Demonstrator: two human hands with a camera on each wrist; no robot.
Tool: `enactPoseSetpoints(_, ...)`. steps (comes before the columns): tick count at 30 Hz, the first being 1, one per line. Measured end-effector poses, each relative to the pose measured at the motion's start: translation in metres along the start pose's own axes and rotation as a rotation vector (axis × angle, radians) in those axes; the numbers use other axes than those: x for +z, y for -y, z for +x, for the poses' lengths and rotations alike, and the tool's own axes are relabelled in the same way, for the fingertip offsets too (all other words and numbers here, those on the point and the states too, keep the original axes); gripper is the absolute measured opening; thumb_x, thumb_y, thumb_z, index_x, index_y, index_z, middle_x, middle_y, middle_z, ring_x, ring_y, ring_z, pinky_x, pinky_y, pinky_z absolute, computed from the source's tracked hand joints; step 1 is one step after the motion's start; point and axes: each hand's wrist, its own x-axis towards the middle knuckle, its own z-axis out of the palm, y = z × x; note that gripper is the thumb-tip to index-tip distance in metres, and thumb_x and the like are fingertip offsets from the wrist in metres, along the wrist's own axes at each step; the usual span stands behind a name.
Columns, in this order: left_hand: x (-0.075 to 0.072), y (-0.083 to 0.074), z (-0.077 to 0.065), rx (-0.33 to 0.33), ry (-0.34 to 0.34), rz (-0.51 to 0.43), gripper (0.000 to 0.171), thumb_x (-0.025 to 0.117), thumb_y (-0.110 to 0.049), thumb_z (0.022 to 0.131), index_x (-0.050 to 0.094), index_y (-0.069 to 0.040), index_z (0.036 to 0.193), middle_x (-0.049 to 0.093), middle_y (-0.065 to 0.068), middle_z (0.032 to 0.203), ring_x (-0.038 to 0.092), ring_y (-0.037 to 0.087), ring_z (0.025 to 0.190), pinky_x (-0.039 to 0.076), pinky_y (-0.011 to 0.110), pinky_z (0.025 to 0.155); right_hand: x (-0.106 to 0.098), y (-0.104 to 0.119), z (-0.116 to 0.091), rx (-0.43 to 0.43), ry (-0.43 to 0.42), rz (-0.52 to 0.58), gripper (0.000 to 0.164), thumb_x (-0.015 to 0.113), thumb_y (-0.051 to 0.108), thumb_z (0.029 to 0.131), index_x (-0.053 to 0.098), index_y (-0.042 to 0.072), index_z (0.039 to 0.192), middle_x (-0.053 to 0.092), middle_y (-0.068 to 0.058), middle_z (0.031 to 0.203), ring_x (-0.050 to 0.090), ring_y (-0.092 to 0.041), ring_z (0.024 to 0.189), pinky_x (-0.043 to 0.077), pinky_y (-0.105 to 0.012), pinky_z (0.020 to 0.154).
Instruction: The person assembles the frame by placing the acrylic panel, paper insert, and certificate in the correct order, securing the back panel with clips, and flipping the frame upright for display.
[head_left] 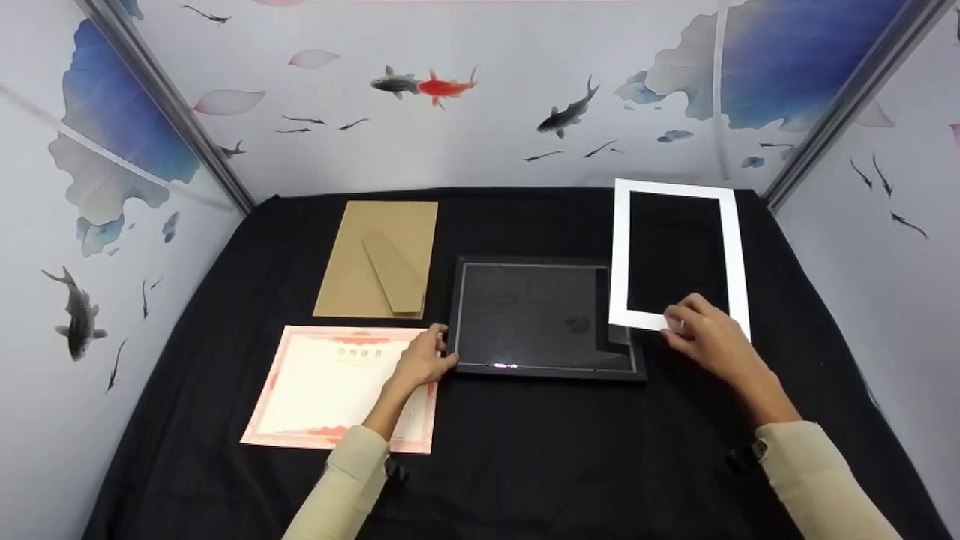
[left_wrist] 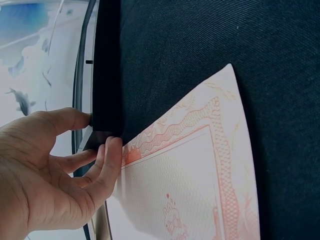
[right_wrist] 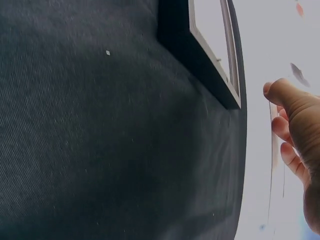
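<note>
Just beside black frame (head_left: 547, 373), pink-bordered certificate (head_left: 322, 390)

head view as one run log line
left hand: holds black frame | right hand: holds white mat | certificate, brown board: on cloth

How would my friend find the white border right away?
On the black cloth, find the dark picture frame in the middle. The white border is at its right side, pinched by the right hand. Unlike the brown board and the pink-edged certificate, it has a big open hole.
</note>
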Motion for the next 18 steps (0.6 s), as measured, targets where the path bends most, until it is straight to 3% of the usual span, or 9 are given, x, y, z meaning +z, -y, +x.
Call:
enactPoseSetpoints(9, -0.001, 0.0, 0.0, 0.006, -0.001, -0.009, 0.054, 0.075, -0.011, 0.087, 0.054, 0.007, 0.134, 0.065, 0.014, 0.099, 0.061, 0.033, 0.093, 0.048, 0.052, 0.084, 0.009, 0.013, 0.005, -0.039, -0.007, 0.092, 0.032, 0.087, -0.003, 0.075, 0.073, 0.003, 0.103, 0.058, -0.008, 0.096, 0.06, -0.015, 0.072, 0.053, -0.035, 0.058)
enactPoseSetpoints(18, 0.0, 0.0, -0.001, 0.013, -0.001, -0.018, 0.054, 0.075, -0.011, 0.087, 0.054, 0.007, 0.133, 0.065, 0.014, 0.099, 0.061, 0.033, 0.093, 0.048, 0.052, 0.085, 0.017, 0.024, 0.01, -0.073, 0.005, 0.114, 0.03, 0.087, -0.002, 0.075, 0.074, 0.004, 0.101, 0.059, -0.006, 0.096, 0.06, -0.015, 0.074, 0.053, -0.034, 0.059)
